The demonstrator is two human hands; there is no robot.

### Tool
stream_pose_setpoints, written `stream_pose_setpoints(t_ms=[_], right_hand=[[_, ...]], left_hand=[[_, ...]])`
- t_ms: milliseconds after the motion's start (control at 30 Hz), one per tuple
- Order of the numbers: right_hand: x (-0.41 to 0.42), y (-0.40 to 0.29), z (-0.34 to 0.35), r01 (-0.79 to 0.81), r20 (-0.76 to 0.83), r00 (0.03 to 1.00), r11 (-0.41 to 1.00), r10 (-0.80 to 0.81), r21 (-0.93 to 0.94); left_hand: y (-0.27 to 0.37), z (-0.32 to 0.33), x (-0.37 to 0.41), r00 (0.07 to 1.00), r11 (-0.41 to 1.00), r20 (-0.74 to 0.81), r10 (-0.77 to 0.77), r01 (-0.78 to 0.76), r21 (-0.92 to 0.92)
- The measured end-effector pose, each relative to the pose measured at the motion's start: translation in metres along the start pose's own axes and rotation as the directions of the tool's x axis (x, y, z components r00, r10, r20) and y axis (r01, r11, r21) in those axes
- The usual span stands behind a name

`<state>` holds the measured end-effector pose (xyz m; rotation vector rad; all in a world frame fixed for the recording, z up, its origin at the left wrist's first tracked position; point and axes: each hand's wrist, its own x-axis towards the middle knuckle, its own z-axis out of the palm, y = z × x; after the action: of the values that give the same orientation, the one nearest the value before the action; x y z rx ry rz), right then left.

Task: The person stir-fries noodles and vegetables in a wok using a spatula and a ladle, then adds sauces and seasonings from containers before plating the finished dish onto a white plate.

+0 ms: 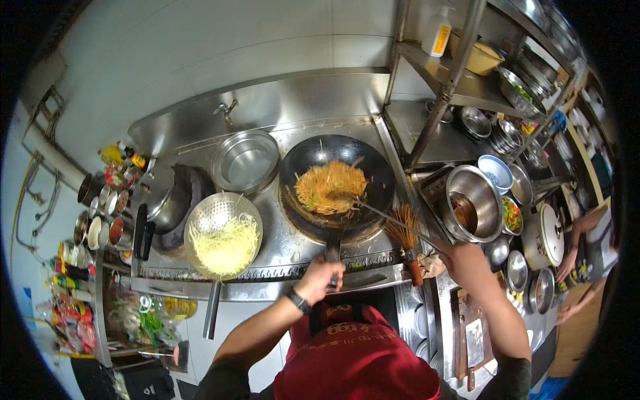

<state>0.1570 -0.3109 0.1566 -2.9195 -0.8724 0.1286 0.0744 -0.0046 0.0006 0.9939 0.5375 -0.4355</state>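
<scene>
My left hand [320, 280] grips the handle of a black wok [320, 150], which sits over a burner on the steel stove. In my right hand [457, 260] is the long metal handle of a cooking ladle [385, 216], its bowl down among the food. Brown fried noodles [330, 185] with bits of red and green lie in the wok, their upper part blurred. Left of the wok rests a perforated strainer [240, 202] holding pale shredded vegetable [222, 245]; its handle sticks out past the stove's front edge.
A bamboo wok brush [405, 230] lies right of the wok. Behind the strainer stands a metal basin [246, 162]; a lidded pot [155, 195] is farther left. Seasoning containers [120, 232] line the left side. A steel bowl [452, 180] with brown sauce stands right. Another person's arm [575, 245] shows far right.
</scene>
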Motion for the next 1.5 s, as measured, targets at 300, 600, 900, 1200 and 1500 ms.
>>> stream_pose_setpoints(t_ms=[300, 600, 900, 1200, 1500], right_hand=[[-0.025, -0.005, 0.014, 0.025, -0.155, 0.987, 0.999, -0.028, -0.024], [0.045, 0.05, 0.127, -0.012, -0.107, 0.993, 0.967, 0.041, 0.255], [0.083, -0.008, 0.17, -0.402, 0.364, 0.822, -0.005, 0.439, 0.916], [0.001, -0.009, 0.091, -0.17, 0.076, 0.984, 0.745, 0.159, 0.645], [0.087, -0.005, 0.143, -0.107, -0.187, 0.951, 0.83, 0.247, 0.548]], left_hand=[[-0.051, 0.009, -0.025, 0.98, 0.962, 0.067, 0.187, -0.196, 0.191], [-0.006, -0.008, 0.047, 0.995, 0.996, 0.026, 0.091, -0.091, -0.01], [-0.019, -0.013, 0.062, 0.999, 0.957, 0.042, -0.007, 0.019, -0.289], [-0.021, -0.018, 0.055, 0.996, 0.895, 0.094, 0.002, 0.04, -0.445], [-0.008, -0.011, 0.044, 0.998, 0.921, 0.058, 0.027, -0.002, -0.39]])
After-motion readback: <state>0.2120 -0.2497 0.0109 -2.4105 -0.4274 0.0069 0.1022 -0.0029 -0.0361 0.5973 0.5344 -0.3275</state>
